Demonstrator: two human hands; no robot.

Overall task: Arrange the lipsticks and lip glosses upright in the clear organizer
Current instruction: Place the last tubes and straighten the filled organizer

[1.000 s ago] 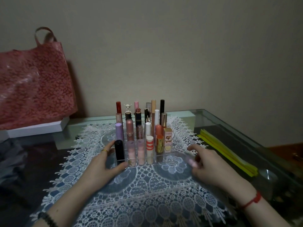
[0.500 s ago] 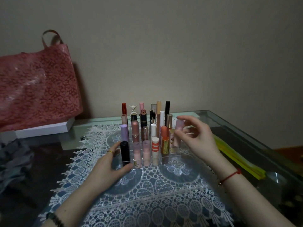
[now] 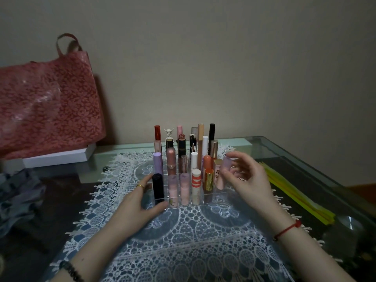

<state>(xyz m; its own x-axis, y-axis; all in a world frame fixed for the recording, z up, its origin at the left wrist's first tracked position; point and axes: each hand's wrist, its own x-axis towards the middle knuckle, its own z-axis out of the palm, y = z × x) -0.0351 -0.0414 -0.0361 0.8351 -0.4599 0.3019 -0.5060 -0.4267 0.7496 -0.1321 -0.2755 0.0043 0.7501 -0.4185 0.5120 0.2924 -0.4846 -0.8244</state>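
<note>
Lace mat [image 3: 183, 241] on table [image 3: 284, 151]. Left hand [image 3: 140, 204]: fingers straight, braced against organizer [image 3: 218, 193] left front corner. Right hand [image 3: 248, 180]: pinching lilac tube [image 3: 226, 164], tilted, at organizer's right end; whether seated unclear. Lipsticks [image 3: 171, 163] upright in rows. Rear left: red bag [image 3: 46, 106]

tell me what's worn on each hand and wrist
The left hand wears a gold ring on one finger, with a dark beaded bracelet at its wrist. The right hand has a thin red string bracelet at its wrist. No sleeves show.
</note>
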